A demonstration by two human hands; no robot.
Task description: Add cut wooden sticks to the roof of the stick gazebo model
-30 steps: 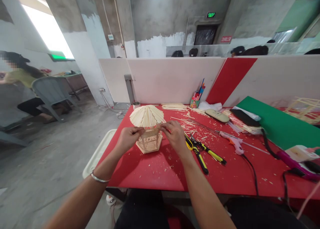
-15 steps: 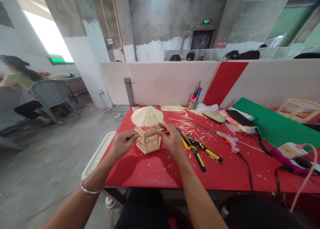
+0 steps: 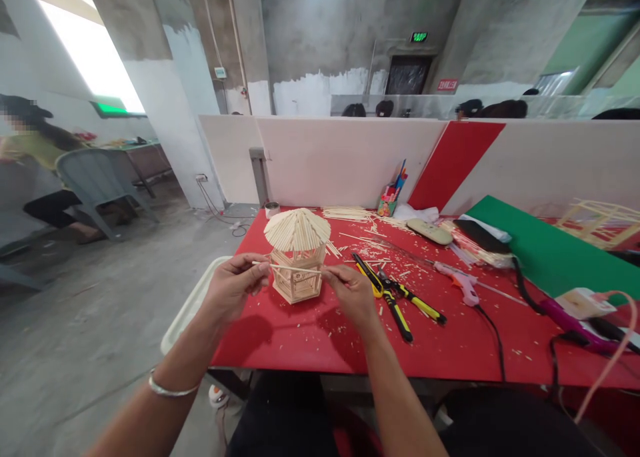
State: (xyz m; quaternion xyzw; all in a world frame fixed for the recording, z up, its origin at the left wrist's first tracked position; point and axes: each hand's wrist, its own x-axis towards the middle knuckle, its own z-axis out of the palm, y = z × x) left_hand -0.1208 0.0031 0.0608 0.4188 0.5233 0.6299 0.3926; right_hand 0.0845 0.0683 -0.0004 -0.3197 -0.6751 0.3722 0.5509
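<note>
Between my two hands a thin wooden stick (image 3: 293, 268) is held level, in front of a small pavilion model (image 3: 298, 230) made of such sticks. The model has a cone-like roof and a many-sided railed base, and stands upright on the red table. My left hand (image 3: 239, 278) pinches the stick near its left end, whose tip pokes out past the fingers. My right hand (image 3: 351, 290) pinches the right end between thumb and fingers. Right of that hand lie a yellow utility knife (image 3: 369, 277) and yellow-black pliers (image 3: 397, 307).
Loose sticks (image 3: 347, 214) and scraps lie behind the model. A pink glue gun (image 3: 461, 280), a pen cup (image 3: 387, 204), a green board (image 3: 540, 244) and cables are on the red table (image 3: 300, 350). A white partition (image 3: 340, 157) borders the back. A person sits at far left.
Both hands have drawn back from the model toward me and slightly apart; the stick now shows across its front. The view has shifted slightly.
</note>
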